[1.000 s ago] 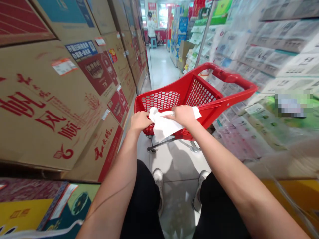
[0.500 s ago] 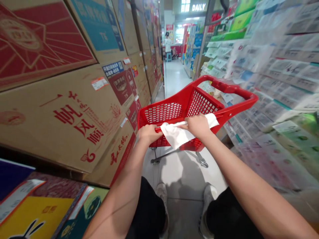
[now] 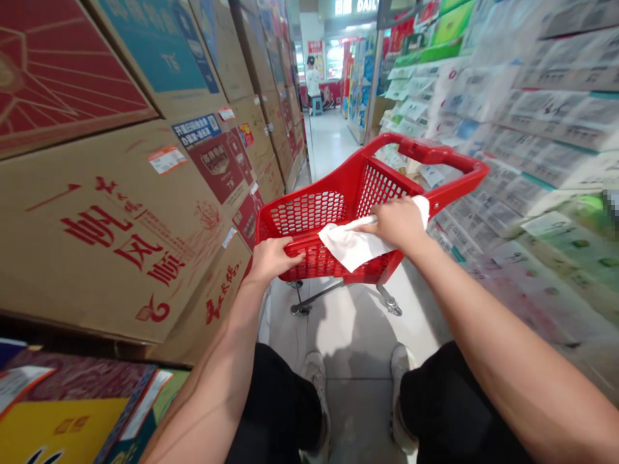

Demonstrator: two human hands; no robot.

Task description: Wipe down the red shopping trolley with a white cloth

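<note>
In front of my feet stands a red plastic shopping cart (image 3: pixel 309 211), turned sideways, with mesh walls and its handle at the upper right. My left hand (image 3: pixel 271 259) is closed around the near rim at the basket's left corner. A white cloth (image 3: pixel 352 250) drapes over the same rim further right and hangs down its outer side. My right hand (image 3: pixel 399 222) presses the cloth onto the rim near the handle end, fingers wrapped over it; part of the cloth pokes out behind the hand.
Stacked cardboard cartons (image 3: pixel 106 225) wall off the left side. On the right, piled plastic-wrapped packs (image 3: pixel 541 161) come close to the cart handle. Tiled floor (image 3: pixel 333 151) runs down the aisle towards a person (image 3: pixel 313 80) by a blue stool (image 3: pixel 316 105).
My right hand has slid right along the rim with the cloth, towards the handle. My left hand has shifted slightly left, and the whole view has turned a little.
</note>
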